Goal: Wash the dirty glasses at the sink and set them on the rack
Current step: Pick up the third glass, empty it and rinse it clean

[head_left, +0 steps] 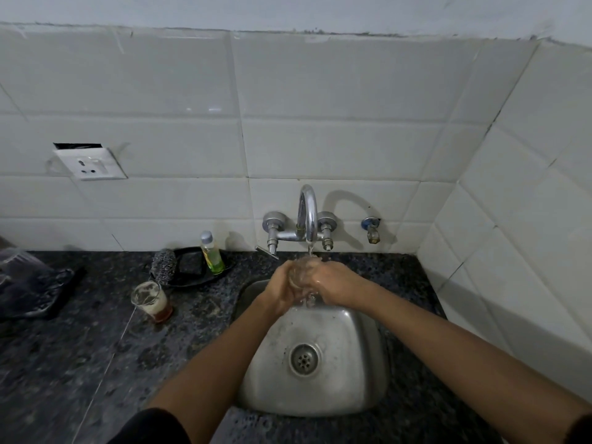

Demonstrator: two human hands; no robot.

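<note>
A small clear drinking glass is gripped by both the left hand and the right hand, fingers curled round it, directly under the running curved chrome tap above the steel sink, presumably so it is rinsed. A second, foam-streaked glass with reddish dregs is left on the dark speckled counter, near a yellow-green soap bottle; no rack is seen.

The clear glass under the tap is largely covered by the left hand and right hand curled round it; its rim and base cannot be made out. The clear plastic item on the counter is cut off by the left edge and blurred; its type cannot be determined. The label on the green bottle is too small to read. Both sleeves are cropped by the bottom edge.
</note>
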